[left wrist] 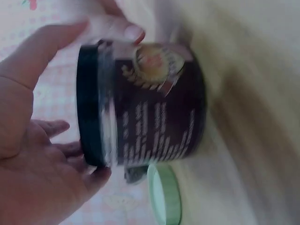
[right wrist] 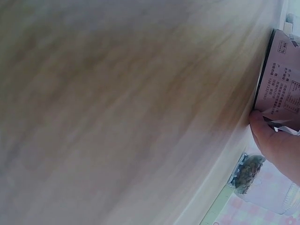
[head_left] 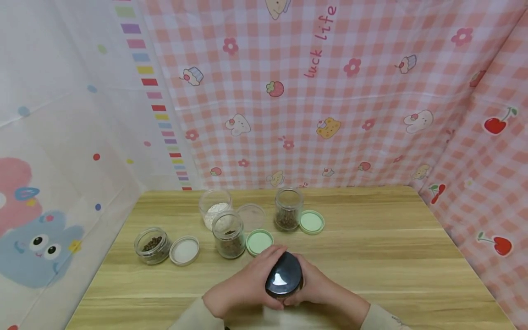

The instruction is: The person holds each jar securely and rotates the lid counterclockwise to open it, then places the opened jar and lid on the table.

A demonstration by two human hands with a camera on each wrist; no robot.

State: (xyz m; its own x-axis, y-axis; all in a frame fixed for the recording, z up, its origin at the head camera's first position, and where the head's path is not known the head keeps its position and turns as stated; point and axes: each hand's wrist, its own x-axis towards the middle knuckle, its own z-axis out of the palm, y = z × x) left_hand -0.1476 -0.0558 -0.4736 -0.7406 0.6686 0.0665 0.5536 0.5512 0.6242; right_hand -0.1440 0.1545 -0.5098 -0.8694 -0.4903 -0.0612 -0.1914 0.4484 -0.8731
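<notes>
A jar with a black lid [head_left: 284, 274] is between both hands near the front of the table. Its dark label with white print and a round emblem faces the left wrist view, where the jar [left wrist: 154, 108] looks slightly blurred. My left hand [head_left: 253, 280] has its fingers and thumb around the lid's side. From the opposite side my right hand [head_left: 316, 283] grips the jar's body. In the right wrist view, the right thumb [right wrist: 272, 140] presses near the edge of the pinkish printed label [right wrist: 283, 79]. The palm of the right hand is hidden.
Behind stand open clear jars: a low one [head_left: 153, 247] with dark pieces, one with white grains [head_left: 215, 208], and two with brown contents [head_left: 229, 240] [head_left: 287, 213]. Beside them lie a white lid [head_left: 184, 250], green lids [head_left: 259, 241] [head_left: 311, 222] and a clear lid [head_left: 251, 217].
</notes>
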